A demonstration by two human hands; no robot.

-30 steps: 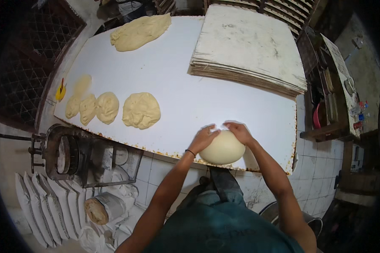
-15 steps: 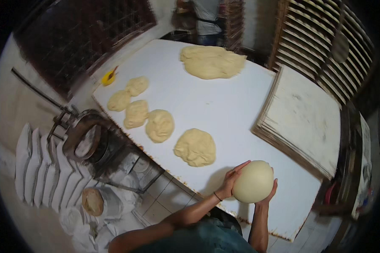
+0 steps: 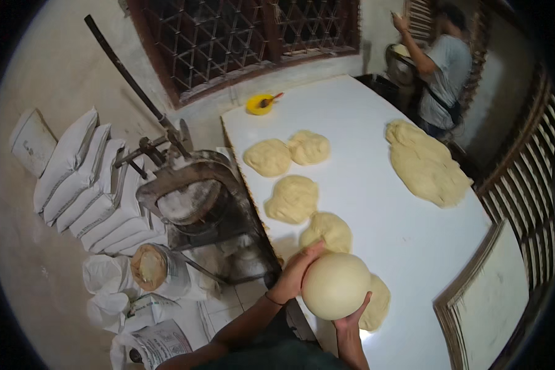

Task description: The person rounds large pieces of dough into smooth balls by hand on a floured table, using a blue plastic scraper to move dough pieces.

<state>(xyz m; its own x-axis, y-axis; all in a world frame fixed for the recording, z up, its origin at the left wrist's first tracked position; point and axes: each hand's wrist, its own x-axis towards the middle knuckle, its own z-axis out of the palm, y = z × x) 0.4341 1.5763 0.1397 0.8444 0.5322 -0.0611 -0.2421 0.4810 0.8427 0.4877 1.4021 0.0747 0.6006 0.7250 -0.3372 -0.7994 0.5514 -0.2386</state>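
**Large smooth pale dough ball (image 3: 337, 286) rests on two palms near the worktop's edge**

The left hand (image 3: 296, 274) wraps the ball's left side and the right hand (image 3: 353, 316) cups its lower right; both are pressed against it, with the ball between them. It appears raised above the white flat-topped worktop (image 3: 364, 185), close to the long side edge.

The likeliest trouble is a slip: the ball looks soft and heavy, and if one palm eased off it could sag, roll out and drop past that edge. Squeezing too hard might instead dent or tear its smooth skin.

Sticking is another risk. A rounded yellowish dough lump (image 3: 332, 229) lies just beyond the ball and a partly hidden flattened dough piece (image 3: 379, 303) shows at its right; lowered carelessly, the ball could press into either and join it. Whether they touch it, I cannot tell.

A swing to the left could also bring an elbow near the dark metal press with a long lever (image 3: 194, 197), standing beside the worktop.
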